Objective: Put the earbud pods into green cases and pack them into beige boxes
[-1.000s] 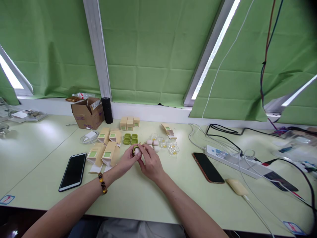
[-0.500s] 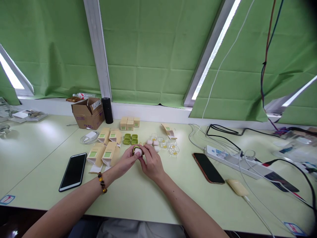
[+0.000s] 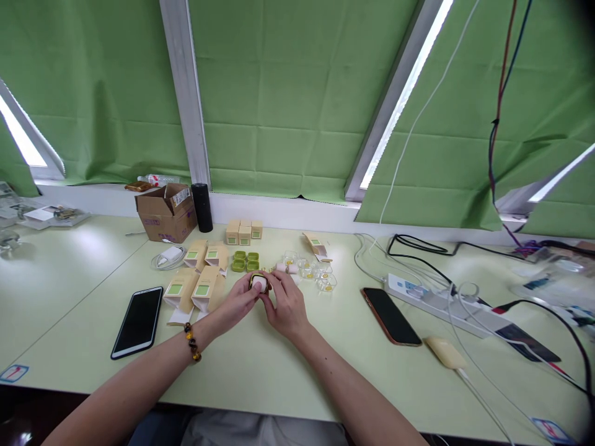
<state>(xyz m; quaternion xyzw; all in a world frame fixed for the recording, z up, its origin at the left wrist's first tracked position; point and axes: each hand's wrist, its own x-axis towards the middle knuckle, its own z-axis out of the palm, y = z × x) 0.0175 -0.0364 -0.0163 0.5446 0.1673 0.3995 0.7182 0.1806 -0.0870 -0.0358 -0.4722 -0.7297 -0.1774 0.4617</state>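
Observation:
My left hand (image 3: 238, 302) and my right hand (image 3: 287, 308) meet above the middle of the table. Between their fingertips they grip a small dark-green-rimmed case (image 3: 259, 283) with a pinkish-white rounded piece inside. Its underside is hidden by the fingers. Just beyond lie several small green square cups (image 3: 239, 266). Pinkish-white rounded pieces (image 3: 292, 269) sit right behind my right hand, partly covered by it. Several clear plastic pieces (image 3: 327, 283) with yellow marks are spread to their right. Opened kraft-paper boxes (image 3: 205, 290) with green labels lie left of my left hand.
Small closed kraft boxes (image 3: 244, 234) stand at the back. Also there are a cardboard carton (image 3: 166, 214), a black cylinder (image 3: 201, 207), a coiled white cable (image 3: 167, 257), a phone (image 3: 137, 323) at left, another phone (image 3: 391, 317), and a power strip (image 3: 432, 305) with cables at right.
The case has turned slightly between my fingers, so its pinkish-white face shows more toward me. Both hands stay in nearly the same place.

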